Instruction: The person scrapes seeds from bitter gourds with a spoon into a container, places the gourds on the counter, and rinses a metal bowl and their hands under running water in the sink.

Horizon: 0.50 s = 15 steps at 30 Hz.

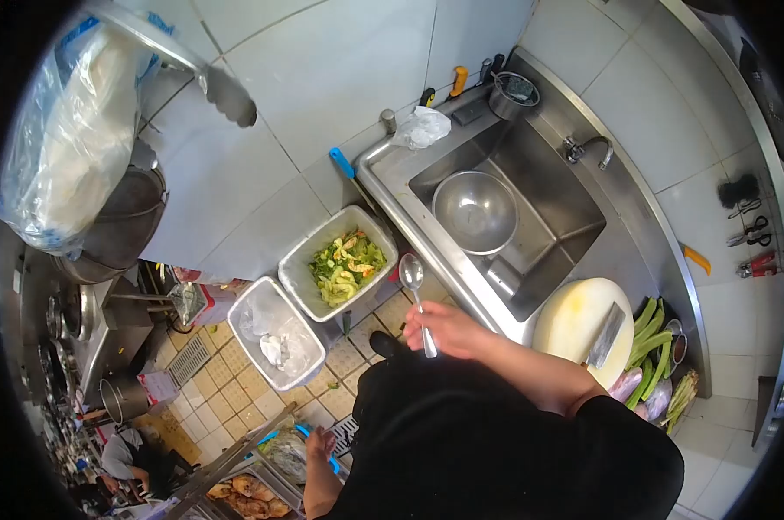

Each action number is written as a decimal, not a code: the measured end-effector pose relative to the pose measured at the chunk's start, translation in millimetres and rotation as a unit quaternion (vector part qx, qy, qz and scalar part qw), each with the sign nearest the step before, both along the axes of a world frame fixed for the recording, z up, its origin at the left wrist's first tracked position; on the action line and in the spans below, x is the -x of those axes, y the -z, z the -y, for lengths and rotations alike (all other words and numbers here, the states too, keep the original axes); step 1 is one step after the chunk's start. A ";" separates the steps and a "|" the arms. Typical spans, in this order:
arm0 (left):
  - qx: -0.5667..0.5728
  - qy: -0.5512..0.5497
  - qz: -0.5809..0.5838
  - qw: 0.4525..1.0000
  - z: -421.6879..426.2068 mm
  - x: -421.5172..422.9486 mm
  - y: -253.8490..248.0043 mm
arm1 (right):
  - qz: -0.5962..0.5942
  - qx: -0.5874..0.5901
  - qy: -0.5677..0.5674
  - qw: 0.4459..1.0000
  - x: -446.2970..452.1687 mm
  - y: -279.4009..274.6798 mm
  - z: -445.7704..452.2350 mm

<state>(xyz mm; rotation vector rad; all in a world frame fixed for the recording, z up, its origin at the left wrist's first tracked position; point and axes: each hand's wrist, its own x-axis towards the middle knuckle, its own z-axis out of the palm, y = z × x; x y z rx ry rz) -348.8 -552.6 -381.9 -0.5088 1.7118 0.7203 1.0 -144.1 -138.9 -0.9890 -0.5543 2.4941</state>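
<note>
A metal spoon (412,274) is held by its handle in my right hand (444,331), whose fingers are closed around it. Its bowl points away from me, beside the sink's front edge. Low in the view, my left hand (320,443) hangs with its fingers loosely apart and nothing visible in them. It is nearest to a plastic-wrapped green item (285,452) with blue edging. Ahead of my right hand stands a white bin (289,297) with leafy scraps (347,267) inside.
A second white bin (237,325) holds plastic waste. To the right, the steel sink (574,227) contains a metal bowl (476,212). A knife (606,336) lies on a round cutting board (574,316) beside green vegetables (647,342). Another person (123,455) is at far left.
</note>
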 end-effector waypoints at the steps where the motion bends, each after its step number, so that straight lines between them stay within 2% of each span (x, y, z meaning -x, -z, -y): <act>1: 0.004 -0.031 0.006 0.999 14.3 -7.2 -1.7 | 0.007 0.005 -0.001 1.000 -0.5 -1.4 1.2; 3: 0.017 -0.071 -0.016 0.997 22.9 -21.1 -9.2 | 0.076 -0.093 -0.003 0.993 -0.1 -4.6 -9.8; 4: 0.026 -0.109 -0.045 0.993 15.1 -26.5 -18.6 | 0.111 -0.088 0.049 0.989 -2.5 -11.3 -26.5; 6: 0.016 -0.117 -0.057 0.991 10.3 -29.9 -26.7 | 0.237 -0.133 0.129 0.954 -24.1 -25.8 -76.5; 7: -0.008 -0.129 -0.072 0.989 7.2 -32.7 -25.0 | 0.251 -0.323 0.172 0.896 -51.5 23.4 -104.4; 8: -0.027 -0.118 -0.069 0.990 13.4 -27.7 -8.4 | 0.264 -0.176 0.245 0.916 -60.8 -5.8 -131.2; 9: -0.021 -0.129 -0.069 0.989 15.4 -34.7 -13.4 | 0.307 -0.236 0.282 0.878 -81.5 8.2 -160.7; 11: -0.065 -0.165 -0.094 0.980 -13.1 -36.8 -23.8 | 0.363 -0.224 0.322 0.845 -113.4 6.6 -220.0; 12: -0.097 -0.175 -0.128 0.971 -26.8 -47.3 -41.9 | 0.356 -0.228 0.333 0.843 -124.9 3.1 -247.7; 15: -0.111 -0.166 -0.116 0.973 -38.7 -53.4 -55.2 | 0.295 -0.257 0.379 0.839 -143.8 -14.2 -329.2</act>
